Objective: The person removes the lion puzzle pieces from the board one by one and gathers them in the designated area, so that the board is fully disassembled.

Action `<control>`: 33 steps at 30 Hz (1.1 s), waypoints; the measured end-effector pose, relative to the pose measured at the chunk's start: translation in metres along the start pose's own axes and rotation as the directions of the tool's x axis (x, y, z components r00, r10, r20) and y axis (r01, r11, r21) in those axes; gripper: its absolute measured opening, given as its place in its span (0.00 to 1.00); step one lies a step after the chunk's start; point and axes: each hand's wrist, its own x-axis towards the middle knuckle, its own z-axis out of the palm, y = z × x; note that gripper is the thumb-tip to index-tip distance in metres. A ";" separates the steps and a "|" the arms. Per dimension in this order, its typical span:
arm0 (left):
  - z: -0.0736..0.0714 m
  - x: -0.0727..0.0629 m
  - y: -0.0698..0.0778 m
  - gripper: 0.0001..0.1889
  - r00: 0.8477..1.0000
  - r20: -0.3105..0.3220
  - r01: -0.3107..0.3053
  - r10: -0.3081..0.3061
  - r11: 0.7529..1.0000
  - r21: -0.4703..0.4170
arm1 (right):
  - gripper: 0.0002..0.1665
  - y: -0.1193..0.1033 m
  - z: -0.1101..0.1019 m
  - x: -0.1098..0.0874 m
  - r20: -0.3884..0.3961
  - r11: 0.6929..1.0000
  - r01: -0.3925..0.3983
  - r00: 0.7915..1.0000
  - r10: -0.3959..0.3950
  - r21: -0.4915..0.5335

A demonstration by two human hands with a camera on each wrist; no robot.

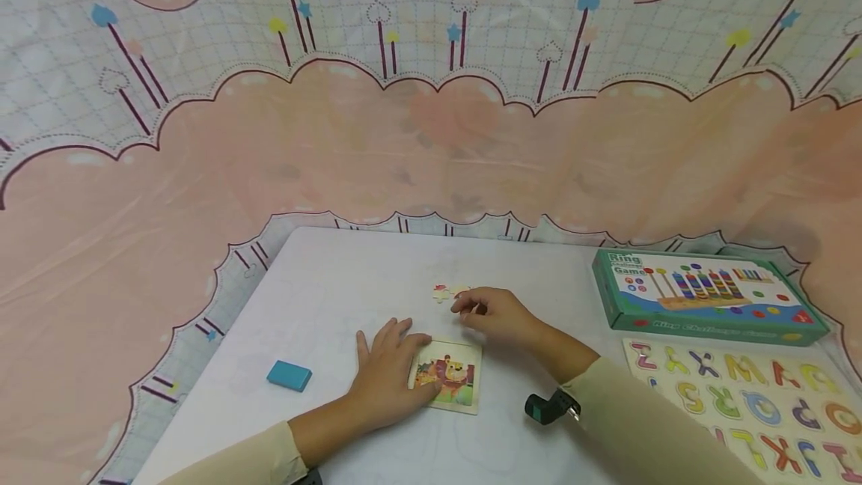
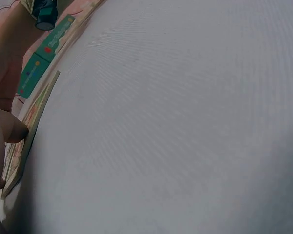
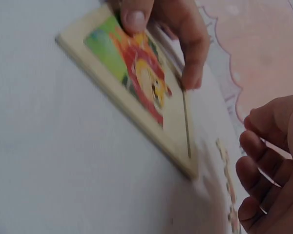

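Note:
A small square wooden jigsaw board lies on the white table, showing a cartoon bear in red; a strip of bare wood shows along the picture's far side. My left hand rests across the board's left side, fingers spread. In the right wrist view its thumb presses on the picture. Beyond the board lie a few loose jigsaw pieces, partly hidden by my right hand. That hand hovers next to them, fingers loosely bent, with nothing visible between them.
A blue block lies to the left. At the right stand a green Ring Challenge Game box and, nearer, a board of colourful letters. A cloud-patterned cloth hangs behind the table.

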 end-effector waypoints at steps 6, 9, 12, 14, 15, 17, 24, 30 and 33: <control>-0.005 -0.003 -0.003 0.35 1.000 0.019 -0.012 0.013 1.000 -0.026 | 0.08 -0.015 0.014 -0.003 0.052 0.991 0.092 0.995 -0.088 -0.097; -0.008 -0.004 -0.005 0.35 0.999 0.023 -0.025 0.025 0.999 -0.040 | 0.07 -0.022 0.021 -0.005 0.094 0.984 0.122 0.989 -0.110 -0.129; -0.010 -0.005 -0.007 0.35 0.999 0.021 -0.038 0.039 0.998 -0.047 | 0.07 -0.026 0.029 -0.007 0.126 0.977 0.134 0.985 -0.114 -0.168; -0.010 -0.005 -0.008 0.35 0.999 0.021 -0.045 0.046 0.998 -0.051 | 0.08 -0.028 0.033 -0.008 0.140 0.971 0.143 0.983 -0.117 -0.192; -0.010 -0.006 -0.008 0.35 0.999 0.019 -0.047 0.048 0.998 -0.050 | 0.08 -0.029 0.035 -0.008 0.146 0.969 0.145 0.982 -0.117 -0.202; -0.008 -0.006 -0.009 0.35 0.999 0.011 -0.049 0.050 0.998 -0.049 | 0.09 -0.029 0.039 -0.009 0.155 0.965 0.150 0.981 -0.118 -0.215; -0.004 -0.006 -0.010 0.34 0.999 -0.030 -0.043 0.042 0.999 -0.028 | 0.11 -0.033 0.048 -0.012 0.181 0.957 0.133 0.980 -0.088 -0.256; -0.002 -0.008 -0.010 0.34 0.998 -0.043 -0.043 0.042 0.999 -0.016 | 0.11 -0.034 0.052 -0.014 0.190 0.957 0.129 0.979 -0.079 -0.262; -0.002 -0.008 -0.011 0.34 0.998 -0.049 -0.046 0.045 0.999 -0.016 | 0.10 -0.034 0.052 -0.015 0.188 0.958 0.129 0.979 -0.081 -0.257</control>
